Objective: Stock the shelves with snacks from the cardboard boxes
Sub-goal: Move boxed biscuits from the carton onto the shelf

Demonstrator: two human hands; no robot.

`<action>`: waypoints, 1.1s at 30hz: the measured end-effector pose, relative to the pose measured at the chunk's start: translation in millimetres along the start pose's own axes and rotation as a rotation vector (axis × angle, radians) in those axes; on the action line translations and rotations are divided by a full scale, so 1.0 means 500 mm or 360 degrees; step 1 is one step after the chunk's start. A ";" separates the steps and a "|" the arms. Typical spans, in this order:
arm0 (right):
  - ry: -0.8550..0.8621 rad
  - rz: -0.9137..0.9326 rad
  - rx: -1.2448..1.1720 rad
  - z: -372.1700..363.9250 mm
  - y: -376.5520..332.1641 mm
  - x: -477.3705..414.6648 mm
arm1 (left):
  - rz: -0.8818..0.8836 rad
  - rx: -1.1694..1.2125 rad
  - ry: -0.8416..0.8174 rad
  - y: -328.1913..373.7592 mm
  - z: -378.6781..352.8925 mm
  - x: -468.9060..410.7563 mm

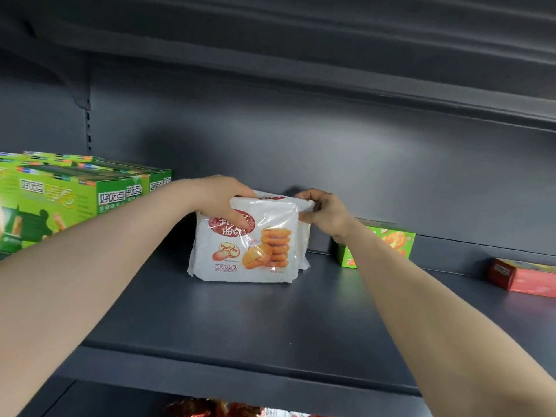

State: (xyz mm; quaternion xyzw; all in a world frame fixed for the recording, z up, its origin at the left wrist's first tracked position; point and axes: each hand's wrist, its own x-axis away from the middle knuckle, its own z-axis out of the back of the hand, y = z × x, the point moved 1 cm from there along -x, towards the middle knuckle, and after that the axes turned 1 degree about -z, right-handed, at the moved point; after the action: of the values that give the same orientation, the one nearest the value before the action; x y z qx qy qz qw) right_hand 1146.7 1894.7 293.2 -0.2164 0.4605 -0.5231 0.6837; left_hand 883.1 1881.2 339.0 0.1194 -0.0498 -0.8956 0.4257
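From the head camera, a white plastic cookie packet (pixel 255 254) stands upright on a dark grey metal shelf (pixel 270 320), near the middle and set back toward the rear wall. Its glossy front shows a dark red oval label with Chinese characters, a stack of orange-brown cookies on the right, two single cookies lower left, and a line of small red characters beneath them. The film catches the light and wrinkles near the top seal.

The left hand (pixel 219 200) grasps the packet's top left, fingers curled down over the front and covering part of the red label. The right hand (pixel 325 212) pinches the top right corner of the seal between thumb and fingers. A second white packet (pixel 304 245) stands directly behind the first; only a narrow strip of its right side and a bit of its top show, and whether the right hand also grips it cannot be told.

Large green cardboard boxes (pixel 60 200) sit at the left, cut off by the frame edge. A small green box (pixel 394 239) is partly hidden behind the right wrist. A red box (pixel 523 278) is cropped at the right edge. Below the shelf, red-orange wrappers (pixel 210 409) are barely visible and blurred.
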 end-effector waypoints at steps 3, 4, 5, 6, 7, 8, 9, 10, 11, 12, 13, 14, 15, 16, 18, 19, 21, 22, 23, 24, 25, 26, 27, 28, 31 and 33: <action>0.0123 0.0002 0.0065 -0.022 0.003 -0.023 | 0.0027 -0.0057 0.0004 -0.022 0.004 -0.003; 0.0141 0.0006 0.0089 -0.029 0.002 -0.031 | 0.0032 -0.0061 0.0010 -0.029 0.005 -0.005; 0.0150 0.0000 0.0109 -0.034 0.002 -0.039 | 0.0036 -0.0053 0.0015 -0.034 0.005 -0.007; 0.0152 -0.0008 0.0116 -0.038 0.003 -0.045 | 0.0038 -0.0046 0.0018 -0.038 0.005 -0.010; 0.0148 -0.0019 0.0133 -0.040 0.002 -0.049 | 0.0039 -0.0042 0.0022 -0.042 0.004 -0.013; 0.0140 -0.0023 0.0143 -0.041 0.004 -0.053 | 0.0042 -0.0033 0.0025 -0.045 0.003 -0.017; 0.0133 -0.0014 0.0140 -0.040 0.008 -0.055 | 0.0048 -0.0022 0.0024 -0.048 0.001 -0.020; 0.0139 -0.0005 0.0118 -0.039 0.014 -0.059 | 0.0046 -0.0022 0.0020 -0.050 0.000 -0.023; 0.0148 0.0008 0.0091 -0.038 0.016 -0.060 | 0.0040 -0.0041 0.0018 -0.050 -0.001 -0.027; 0.0160 0.0009 0.0051 -0.036 0.019 -0.062 | 0.0031 -0.0076 0.0017 -0.050 -0.001 -0.032; 0.0167 -0.0013 -0.0009 -0.035 0.018 -0.060 | 0.0023 -0.0121 0.0013 -0.048 0.000 -0.037; 0.0165 -0.0050 -0.0083 -0.035 0.017 -0.058 | 0.0019 -0.0174 0.0008 -0.047 0.001 -0.044; 0.0153 -0.0078 -0.0135 -0.036 0.016 -0.056 | 0.0024 -0.0236 0.0008 -0.047 0.001 -0.051; 0.0143 -0.0090 -0.0164 -0.039 0.017 -0.055 | 0.0033 -0.0306 0.0017 -0.049 0.001 -0.059; 0.0136 -0.0084 -0.0128 -0.043 0.017 -0.053 | 0.0037 -0.0461 0.0053 -0.055 -0.003 -0.074; 0.0140 -0.0083 -0.0089 -0.046 0.019 -0.055 | 0.0036 -0.0515 0.0061 -0.058 -0.005 -0.080; 0.0160 -0.0079 -0.0031 -0.050 0.023 -0.058 | 0.0040 -0.0520 0.0048 -0.061 -0.007 -0.082; 0.0172 -0.0075 -0.0023 -0.052 0.025 -0.060 | 0.0040 -0.0504 0.0045 -0.062 -0.006 -0.081; 0.0180 -0.0073 -0.0018 -0.054 0.024 -0.061 | 0.0042 -0.0488 0.0043 -0.064 -0.005 -0.079; 0.0189 -0.0077 -0.0019 -0.056 0.023 -0.062 | 0.0051 -0.0469 0.0040 -0.067 -0.003 -0.075; 0.0198 -0.0081 -0.0009 -0.059 0.023 -0.062 | 0.0064 -0.0440 0.0036 -0.071 -0.002 -0.070; 0.0208 -0.0079 0.0017 -0.061 0.020 -0.061 | 0.0078 -0.0402 0.0033 -0.075 -0.002 -0.063; 0.0222 -0.0068 0.0075 -0.063 0.015 -0.059 | 0.0088 -0.0366 0.0046 -0.078 -0.002 -0.056; 0.0238 -0.0049 0.0157 -0.063 0.009 -0.056 | 0.0096 -0.0338 0.0085 -0.080 -0.002 -0.049; 0.0317 0.0049 0.0435 -0.054 -0.019 -0.041 | 0.0132 -0.0281 0.0332 -0.074 0.002 -0.025; 0.0338 0.0157 0.0674 -0.047 -0.040 -0.025 | 0.0151 -0.0260 0.0483 -0.064 0.002 -0.007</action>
State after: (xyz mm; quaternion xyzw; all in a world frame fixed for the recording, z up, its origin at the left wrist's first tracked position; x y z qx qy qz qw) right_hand 1115.8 1903.3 302.4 0.0108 0.4199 -0.5938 0.6862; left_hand 861.0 1904.0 334.7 0.2158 0.0824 -0.8472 0.4784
